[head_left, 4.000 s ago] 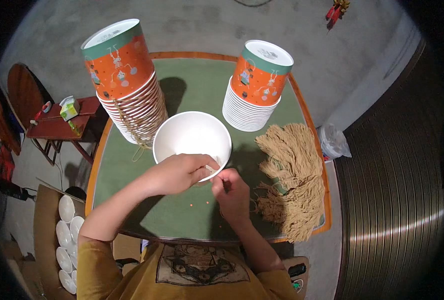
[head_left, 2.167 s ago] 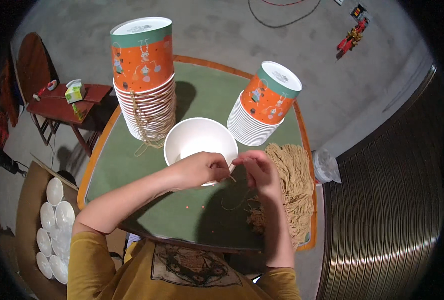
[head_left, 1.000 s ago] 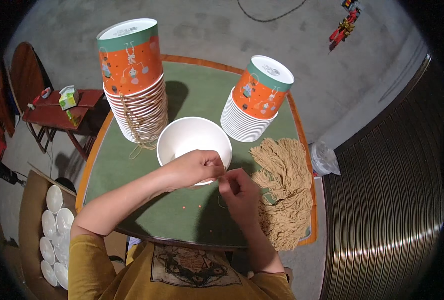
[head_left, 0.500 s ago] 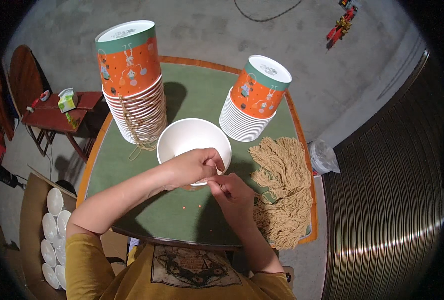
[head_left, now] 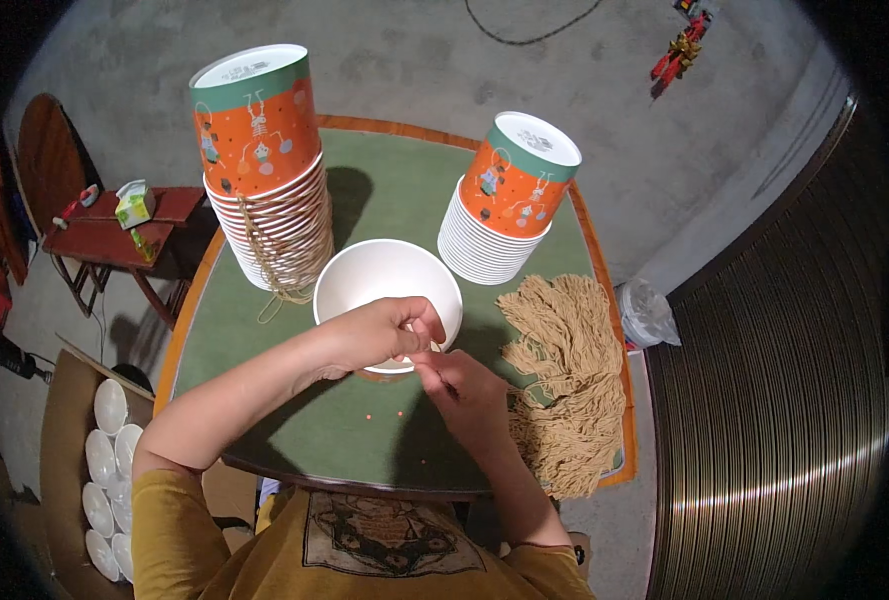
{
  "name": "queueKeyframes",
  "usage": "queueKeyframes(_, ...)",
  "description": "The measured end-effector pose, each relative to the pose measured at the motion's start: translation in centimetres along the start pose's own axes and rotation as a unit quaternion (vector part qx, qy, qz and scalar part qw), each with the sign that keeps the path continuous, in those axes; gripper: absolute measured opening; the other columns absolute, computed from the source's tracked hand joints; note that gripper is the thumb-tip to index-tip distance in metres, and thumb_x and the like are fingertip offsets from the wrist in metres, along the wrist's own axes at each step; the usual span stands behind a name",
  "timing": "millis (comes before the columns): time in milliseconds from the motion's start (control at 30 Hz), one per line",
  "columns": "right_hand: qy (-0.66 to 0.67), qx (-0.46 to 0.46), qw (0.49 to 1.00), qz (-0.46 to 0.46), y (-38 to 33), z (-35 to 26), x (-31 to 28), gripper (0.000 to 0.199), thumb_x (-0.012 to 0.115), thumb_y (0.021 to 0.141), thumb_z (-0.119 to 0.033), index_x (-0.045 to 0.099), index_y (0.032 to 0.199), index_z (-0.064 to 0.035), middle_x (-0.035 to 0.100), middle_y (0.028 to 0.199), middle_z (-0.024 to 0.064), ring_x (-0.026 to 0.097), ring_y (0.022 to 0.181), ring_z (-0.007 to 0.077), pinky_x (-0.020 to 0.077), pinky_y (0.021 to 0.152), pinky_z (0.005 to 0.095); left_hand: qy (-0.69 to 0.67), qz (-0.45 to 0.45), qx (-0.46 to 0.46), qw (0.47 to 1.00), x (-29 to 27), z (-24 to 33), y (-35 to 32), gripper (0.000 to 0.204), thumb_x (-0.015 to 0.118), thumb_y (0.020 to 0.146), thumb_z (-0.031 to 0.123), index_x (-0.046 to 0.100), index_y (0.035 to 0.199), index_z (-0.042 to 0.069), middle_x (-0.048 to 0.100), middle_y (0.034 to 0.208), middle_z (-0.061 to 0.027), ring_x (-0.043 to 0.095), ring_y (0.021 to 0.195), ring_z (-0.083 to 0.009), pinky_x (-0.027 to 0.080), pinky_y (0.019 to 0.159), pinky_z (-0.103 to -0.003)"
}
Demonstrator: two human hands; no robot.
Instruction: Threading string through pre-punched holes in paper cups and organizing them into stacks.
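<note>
One left hand (head_left: 370,333) arches over the white bucket (head_left: 385,275), probably bracing its near rim; right hand (head_left: 468,402) meets it there, exact grips hidden! Tan cord (head_left: 575,400) right of the bucket, seemingly for reach; stacked buckets (head_left: 257,135) behind-left.

Person's rocking a mustard-yellow tee (head_left: 255,570) with sleeves (head_left: 178,520) ending around the elbows, a squarish dark-edged graphic (head_left: 393,535) up front, and left hand (head_left: 380,332) and right hand (head_left: 470,402) totally bare.

Grey wall (head_left: 395,70) behind; low red table (head_left: 85,240) left; dark ribbed panel (head_left: 765,380) right, light streak (head_left: 765,490) across; grey floor (head_left: 615,540).
</note>
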State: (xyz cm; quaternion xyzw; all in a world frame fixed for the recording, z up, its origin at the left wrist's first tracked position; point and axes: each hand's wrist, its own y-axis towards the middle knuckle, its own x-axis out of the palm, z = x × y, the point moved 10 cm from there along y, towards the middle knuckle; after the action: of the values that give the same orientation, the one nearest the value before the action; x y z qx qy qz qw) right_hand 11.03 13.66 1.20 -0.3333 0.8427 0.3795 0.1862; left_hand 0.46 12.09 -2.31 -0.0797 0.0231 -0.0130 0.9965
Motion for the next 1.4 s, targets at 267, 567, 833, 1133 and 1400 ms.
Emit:
queueKeyframes(267, 0.339, 0.235, 0.911, -0.005, -1.7, 5.3, 0.4, 0.019, 0.060, 0.092, -0.013, 0.060, 0.109, -0.0044, 0.062, 0.081, 0.0016, 0.054, 0.063, 0.0078, 0.0440, 0.056, 0.0234, 0.163, 0.009, 0.071, 0.984, 0.0, 1.4, -0.5, 0.014, 0.048, 0.097, 0.012, 0.055, 0.107, 0.006, 0.056, 0.085, -0.0043, 0.052, 0.084, -0.0136, 0.044, 0.079, -0.028)
queueKeyframes(567, 0.066, 0.152, 0.986, -0.031, 0.7, 2.9, -0.7, 0.021, 0.067, 0.088, -0.023, 0.062, 0.097, -0.0054, 0.057, 0.068, 0.0043, 0.053, 0.058, 0.0107, 0.0435, 0.052, 0.0286, 0.209, 0.034, 0.093, 0.973, 0.5, 3.2, -1.7, 0.016, 0.047, 0.098, 0.011, 0.050, 0.112, 0.005, 0.053, 0.083, -0.0053, 0.054, 0.081, -0.0158, 0.046, 0.073, -0.031)
queueKeyframes(833, 0.022, 0.151, 0.988, -0.011, 1.0, 2.6, -0.7, 0.021, 0.069, 0.084, -0.026, 0.063, 0.088, -0.0059, 0.055, 0.062, 0.0069, 0.053, 0.053, 0.0164, 0.0443, 0.053, 0.0312, 0.282, 0.020, 0.154, 0.947, 1.2, 4.5, -2.9, 0.029, 0.051, 0.094, 0.007, 0.046, 0.122, 0.004, 0.052, 0.090, -0.0095, 0.056, 0.082, -0.0223, 0.047, 0.075, -0.035)
queueKeyframes(1133, 0.037, 0.159, 0.986, -0.017, 0.8, 2.6, -0.4, 0.020, 0.069, 0.085, -0.025, 0.063, 0.089, -0.0057, 0.054, 0.062, 0.0056, 0.051, 0.053, 0.0149, 0.0432, 0.052, 0.0292, 0.301, 0.041, 0.175, 0.937, 1.2, 5.2, -3.0, 0.037, 0.056, 0.087, 0.003, 0.047, 0.123, 0.002, 0.049, 0.090, -0.0098, 0.054, 0.083, -0.0239, 0.046, 0.076, -0.036)
queueKeyframes(1400, 0.047, 0.149, 0.988, 0.002, 0.6, 2.1, -0.4, 0.020, 0.068, 0.085, -0.024, 0.063, 0.089, -0.0054, 0.056, 0.062, 0.0053, 0.054, 0.053, 0.0143, 0.0455, 0.053, 0.0298, 0.349, 0.078, 0.175, 0.917, 0.9, 4.6, -3.1, 0.027, 0.055, 0.086, 0.003, 0.052, 0.113, 0.003, 0.044, 0.100, -0.0135, 0.055, 0.091, -0.0297, 0.045, 0.080, -0.040)
